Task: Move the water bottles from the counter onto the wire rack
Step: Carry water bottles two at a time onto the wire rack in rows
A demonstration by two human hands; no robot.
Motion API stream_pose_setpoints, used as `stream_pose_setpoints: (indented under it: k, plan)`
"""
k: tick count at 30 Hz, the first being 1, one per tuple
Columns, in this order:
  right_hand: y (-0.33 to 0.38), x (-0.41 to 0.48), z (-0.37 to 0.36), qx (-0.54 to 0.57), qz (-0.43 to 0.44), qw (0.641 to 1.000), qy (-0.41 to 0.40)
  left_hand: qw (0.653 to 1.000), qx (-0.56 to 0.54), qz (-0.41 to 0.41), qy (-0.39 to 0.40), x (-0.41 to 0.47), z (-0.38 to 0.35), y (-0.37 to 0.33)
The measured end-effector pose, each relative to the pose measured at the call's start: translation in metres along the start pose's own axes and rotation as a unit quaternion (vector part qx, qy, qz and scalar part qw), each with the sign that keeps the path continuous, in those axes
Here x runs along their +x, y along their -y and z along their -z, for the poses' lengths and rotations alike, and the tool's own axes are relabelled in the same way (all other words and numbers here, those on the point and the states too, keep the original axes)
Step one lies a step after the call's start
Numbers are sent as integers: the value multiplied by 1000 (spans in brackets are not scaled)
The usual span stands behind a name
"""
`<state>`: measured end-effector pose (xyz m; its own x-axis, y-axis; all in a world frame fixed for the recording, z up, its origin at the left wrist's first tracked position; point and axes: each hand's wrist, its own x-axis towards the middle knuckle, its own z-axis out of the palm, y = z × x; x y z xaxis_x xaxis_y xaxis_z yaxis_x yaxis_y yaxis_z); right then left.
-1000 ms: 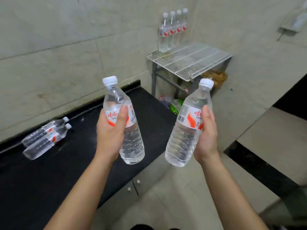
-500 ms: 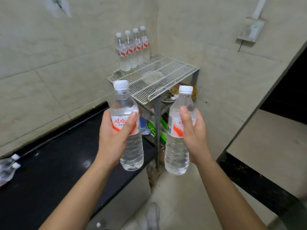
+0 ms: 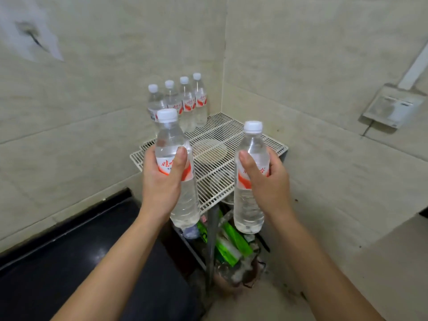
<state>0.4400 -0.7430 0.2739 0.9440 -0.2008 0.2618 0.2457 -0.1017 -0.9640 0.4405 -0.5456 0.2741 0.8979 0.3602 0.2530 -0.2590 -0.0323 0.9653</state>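
My left hand [image 3: 162, 181] grips a clear water bottle [image 3: 183, 200] with a white cap and red label, held upright in front of the near left edge of the white wire rack [image 3: 231, 135]. My right hand [image 3: 268, 184] holds a second upright water bottle [image 3: 247, 205] in front of the rack's near right edge. Along the wall at the rack's back left, several more water bottles [image 3: 185, 100] stand in a row. The black counter [image 3: 69, 262] lies lower left.
The rack fills the corner of two tiled walls. Under it lie green packages [image 3: 229, 244] and clutter on the floor. A grey wall box [image 3: 393, 107] hangs on the right wall. Beige floor spreads to the lower right.
The view has closed in on the rack and turned right; both held bottles now overlap its front edge. The lying bottles on the counter have left the frame.
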Motion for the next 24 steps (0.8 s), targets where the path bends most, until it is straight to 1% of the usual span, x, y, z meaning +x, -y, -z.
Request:
stream_pose_setpoints:
  k: [4,9,14,17,19,21,24]
  plan:
    - [-13,60,-9,8,17,1000,18,999,-26,3,-20,45,-22,10]
    - [-47,137,-28,15,7,997,81,997,-39,14,-63,96,-44,34]
    - [-90,220,-55,40,-17,987,152,991,-48,46,-117,149,-59,60]
    - [-109,262,-73,50,-37,974,216,991,-27,60,-120,179,-67,74]
    - [-120,285,-90,47,-41,964,259,993,-4,49,-108,196,-74,80]
    - [-130,304,-111,30,-34,960,278,993,18,39,-112,210,-78,85]
    - [-125,322,-144,3,-21,952,307,987,64,37,-140,233,-73,97]
